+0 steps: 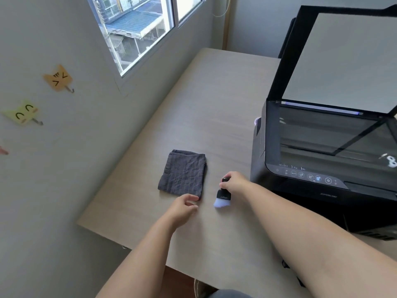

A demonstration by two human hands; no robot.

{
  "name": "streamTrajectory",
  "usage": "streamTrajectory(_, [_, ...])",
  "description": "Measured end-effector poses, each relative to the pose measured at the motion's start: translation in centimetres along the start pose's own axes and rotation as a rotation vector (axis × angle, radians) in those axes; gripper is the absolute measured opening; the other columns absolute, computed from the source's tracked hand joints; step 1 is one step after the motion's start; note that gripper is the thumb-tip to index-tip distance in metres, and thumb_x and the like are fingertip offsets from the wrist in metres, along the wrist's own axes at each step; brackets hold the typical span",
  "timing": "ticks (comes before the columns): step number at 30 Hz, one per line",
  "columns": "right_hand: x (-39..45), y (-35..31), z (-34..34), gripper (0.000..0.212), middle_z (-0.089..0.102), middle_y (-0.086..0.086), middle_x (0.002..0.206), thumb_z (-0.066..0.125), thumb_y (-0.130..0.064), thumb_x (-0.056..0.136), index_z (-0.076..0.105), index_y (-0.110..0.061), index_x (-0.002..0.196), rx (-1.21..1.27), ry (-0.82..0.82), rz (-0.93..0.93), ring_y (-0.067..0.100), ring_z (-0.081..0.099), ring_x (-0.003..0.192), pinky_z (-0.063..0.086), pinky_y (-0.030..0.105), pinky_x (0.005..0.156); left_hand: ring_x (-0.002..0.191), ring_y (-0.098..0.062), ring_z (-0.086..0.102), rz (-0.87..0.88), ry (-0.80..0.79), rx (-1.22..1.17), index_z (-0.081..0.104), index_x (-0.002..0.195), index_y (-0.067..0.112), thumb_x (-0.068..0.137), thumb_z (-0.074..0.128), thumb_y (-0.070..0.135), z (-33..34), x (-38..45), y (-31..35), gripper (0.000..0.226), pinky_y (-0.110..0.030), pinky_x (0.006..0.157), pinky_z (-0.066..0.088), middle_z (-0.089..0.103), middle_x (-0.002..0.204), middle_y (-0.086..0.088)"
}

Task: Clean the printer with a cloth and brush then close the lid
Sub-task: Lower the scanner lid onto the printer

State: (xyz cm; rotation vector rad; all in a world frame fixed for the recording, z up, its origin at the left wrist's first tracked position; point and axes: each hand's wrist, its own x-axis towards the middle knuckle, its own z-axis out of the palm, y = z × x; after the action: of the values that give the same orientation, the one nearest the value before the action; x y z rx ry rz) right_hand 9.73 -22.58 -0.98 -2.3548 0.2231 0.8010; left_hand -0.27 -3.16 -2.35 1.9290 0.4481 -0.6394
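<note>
A black Epson printer point(322, 168) stands at the right of the pale wood-grain tabletop point(204, 104), its scanner lid point(335, 59) raised upright so the white underside faces the camera; the lid's top right corner and the printer's right side are cut off by the frame edge. The scanner glass point(330, 134) lies bare, showing only dim reflections, and the small lettering above the button row is too blurred to read. A folded dark grey cloth point(182, 172) lies flat on the tabletop to the left of the printer, well apart from it. The left hand point(182, 209) hovers loosely open just at the cloth's near right corner, fingertips at its edge; whether they touch it cannot be told. The right hand point(235, 182) is closed around the black handle of a small brush point(223, 195), hiding most of the handle, with the pale bristles pointing toward the camera, just beside the cloth. On the wall at left hang two cat-shaped hooks point(58, 79), and a third shape is cropped at the left edge.
</note>
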Motion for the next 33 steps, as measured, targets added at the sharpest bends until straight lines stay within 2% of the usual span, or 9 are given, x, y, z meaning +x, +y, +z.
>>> streamTrajectory(5, [0.5,0.3,0.7,0.027,0.065,0.002,0.116,0.068,-0.029,0.083,0.064,-0.018,0.108,0.020,0.046,0.015,0.020,0.059,0.106,0.043,0.024,0.084,0.068,-0.013,0.055,0.005,-0.060,-0.037,0.061,0.112,0.022,0.087,0.060,0.010,-0.6,0.7,-0.4,0.028,-0.024,0.069,0.044,0.062,0.078,-0.002])
streamTrajectory(13, [0.0,0.5,1.3,0.035,0.062,0.001,0.117,0.066,-0.030,0.085,0.055,-0.018,0.117,0.127,0.106,-0.004,0.020,0.057,0.108,0.041,0.026,0.088,0.061,-0.009,0.053,0.017,-0.057,0.005,0.057,0.114,0.015,0.087,0.061,0.007,-0.3,1.2,0.1,0.028,-0.020,0.060,0.043,0.058,0.071,-0.002])
streamTrajectory(15, [-0.9,0.4,1.0,0.037,0.062,-0.001,0.109,0.063,-0.034,0.086,0.051,-0.022,0.119,0.177,0.106,-0.008,0.019,0.057,0.100,0.040,0.026,0.082,0.062,-0.009,0.053,0.015,-0.050,0.010,0.057,0.115,0.015,0.088,0.061,0.009,-0.2,1.0,0.2,0.028,-0.018,0.057,0.042,0.058,0.074,-0.002])
streamTrajectory(18, [-3.1,0.0,-0.1,0.034,0.064,0.001,0.088,0.063,-0.036,0.086,0.052,-0.025,0.116,0.323,0.079,-0.075,0.016,0.059,0.082,0.048,0.031,0.079,0.072,-0.009,0.057,0.031,-0.044,0.024,0.058,0.116,0.017,0.088,0.063,0.013,-0.1,0.1,1.0,0.029,-0.016,0.056,0.042,0.064,0.089,-0.003])
streamTrajectory(20, [-5.6,-0.8,-1.7,0.023,0.059,0.002,0.077,0.061,-0.027,0.091,0.056,-0.021,0.113,0.407,0.058,-0.155,0.011,0.055,0.068,0.045,0.023,0.066,0.076,-0.011,0.057,0.052,-0.041,0.011,0.059,0.117,0.020,0.089,0.064,0.017,0.0,-0.3,1.9,0.029,-0.018,0.059,0.044,0.064,0.097,-0.003])
streamTrajectory(22, [-8.7,-1.1,-4.2,0.017,0.058,0.003,0.075,0.059,-0.023,0.092,0.060,-0.020,0.109,0.487,0.039,-0.233,0.007,0.049,0.057,0.040,0.019,0.057,0.076,-0.012,0.057,0.105,-0.034,-0.019,0.061,0.117,0.023,0.087,0.064,0.020,0.4,-0.8,3.7,0.030,-0.022,0.064,0.045,0.065,0.097,-0.002])
streamTrajectory(25, [-12.8,-0.4,-8.0,0.014,0.060,0.003,0.072,0.059,-0.020,0.093,0.063,-0.018,0.105,0.601,0.038,-0.336,0.010,0.046,0.052,0.039,0.021,0.053,0.081,-0.013,0.060,0.201,-0.042,-0.088,0.061,0.118,0.025,0.087,0.063,0.022,1.5,-1.1,7.8,0.031,-0.026,0.072,0.047,0.067,0.100,-0.001])
streamTrajectory(27, [-14.8,1.0,-10.5,0.014,0.060,0.005,0.073,0.058,-0.016,0.094,0.064,-0.014,0.106,0.693,0.087,-0.348,0.014,0.048,0.056,0.041,0.024,0.056,0.084,-0.013,0.062,0.276,-0.047,-0.135,0.061,0.119,0.023,0.088,0.063,0.019,2.4,-1.1,11.2,0.031,-0.024,0.073,0.048,0.069,0.103,-0.002])
streamTrajectory(33, [-17.4,8.5,-19.8,0.014,0.065,0.008,0.089,0.054,-0.010,0.095,0.066,-0.018,0.097,0.842,0.402,-0.324,0.017,0.060,0.075,0.048,0.028,0.071,0.085,-0.011,0.060,0.467,-0.072,-0.237,0.061,0.118,0.019,0.088,0.062,0.014,7.0,-3.0,21.9,0.031,-0.023,0.077,0.047,0.065,0.096,0.002])
